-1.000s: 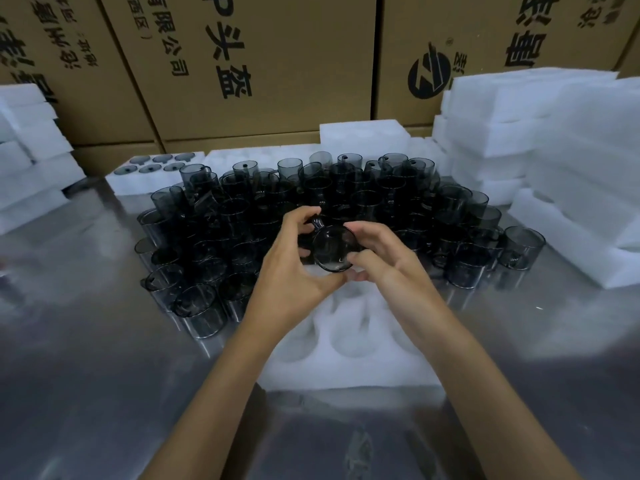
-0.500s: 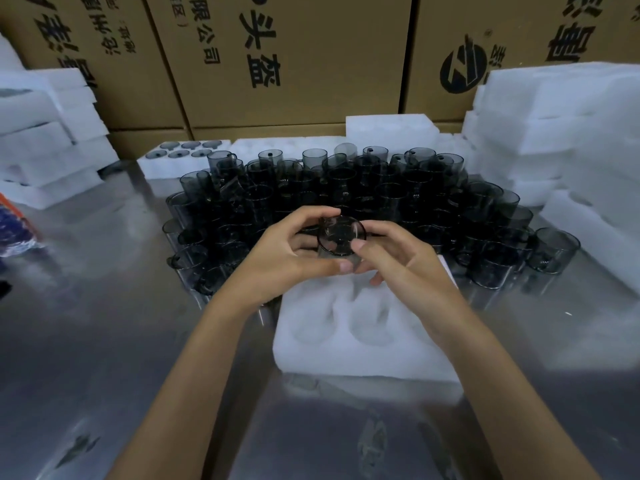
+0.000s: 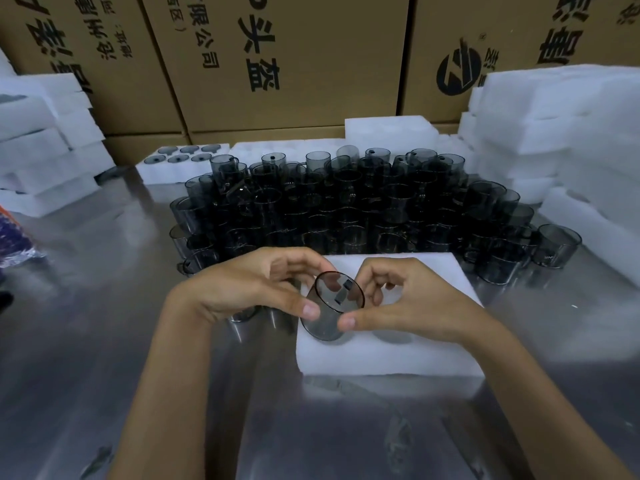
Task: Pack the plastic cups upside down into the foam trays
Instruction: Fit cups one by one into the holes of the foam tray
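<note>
Both hands, left hand [image 3: 256, 289] and right hand [image 3: 408, 306], pinched one smoky cup [image 3: 329, 315] tilted over the foam tray [image 3: 391, 358]'s near-left pocket; I'd level it rim-down before pressing.

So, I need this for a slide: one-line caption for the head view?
Both hands, left hand and right hand, hold a smoky cup over the foam tray.

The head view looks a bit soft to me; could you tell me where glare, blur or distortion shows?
Head view: soft glare across the steel table; cardboard boxes lean with wide-angle distortion; the held cup is fairly clear, the frame edges blurred.
</note>
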